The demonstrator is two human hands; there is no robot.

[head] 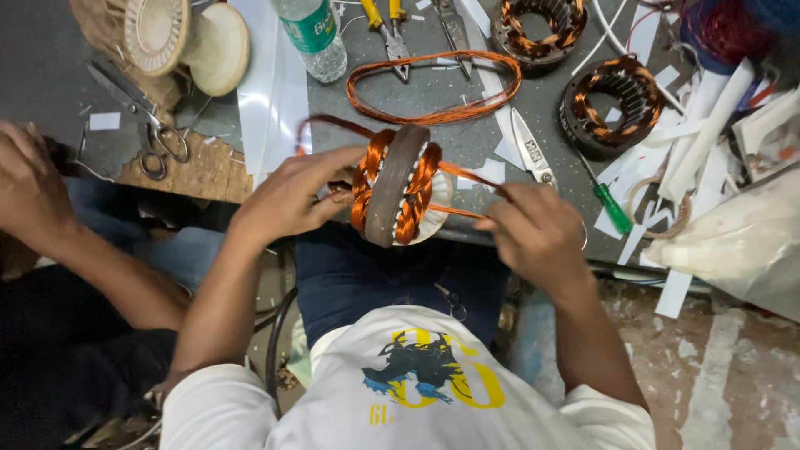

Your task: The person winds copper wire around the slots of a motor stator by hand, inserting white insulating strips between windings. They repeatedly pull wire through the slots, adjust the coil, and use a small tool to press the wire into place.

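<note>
Gripping a motor stator [398, 185] by its left face, the left hand [287, 198] steadies it on edge at the near rim of the grey worktop [467, 92], above the person's lap. The stator's dark iron ring stands upright between two bulging crowns of copper winding, with white insulation showing at its lower right. The right hand [535, 227] is closed in a pinch on a bundle of copper wire strands [467, 179] that run straight from the stator's right side to its fingers. A darker wire loop arcs from the top of the stator back over the left hand.

Behind the stator lies a loose oval coil of copper wire [433, 83]. Two more wound stators [537, 25] [612, 104] sit at the far right, well apart from the hands. A green-handled screwdriver [607, 200] lies just beside the right hand, with a pair of scissors [530, 146] next to it. Yellow-handled pliers [387, 29] and a clear plastic bottle [315, 37] stand farther back. White paper strips [692, 158] are scattered across the right side. Another pair of scissors [142, 117] rests at the left, near two round woven discs [187, 37]. A second person's hand [29, 187] shows at the left edge; its grip cannot be made out.
</note>
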